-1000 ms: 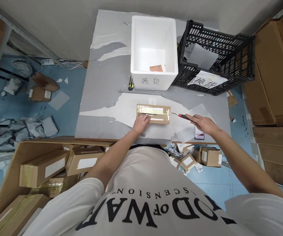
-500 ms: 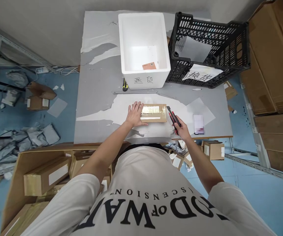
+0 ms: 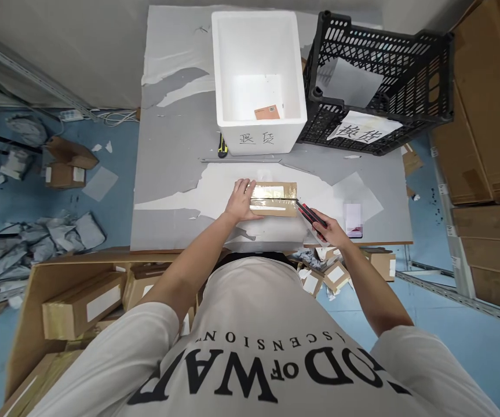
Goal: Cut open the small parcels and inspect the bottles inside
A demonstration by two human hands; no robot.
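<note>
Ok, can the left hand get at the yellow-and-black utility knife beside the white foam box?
Probably yes: nothing upright stands between the left hand and that knife, though the hand must first leave the taped brown cardboard box.

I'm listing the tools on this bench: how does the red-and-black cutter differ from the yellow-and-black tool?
The red-and-black cutter is held in the right grip; the yellow-and-black tool lies on the table.
The cutter slants with its tip at the taped carton; the yellow-and-black tool lies beside the white foam box.
Both are partly black.
</note>
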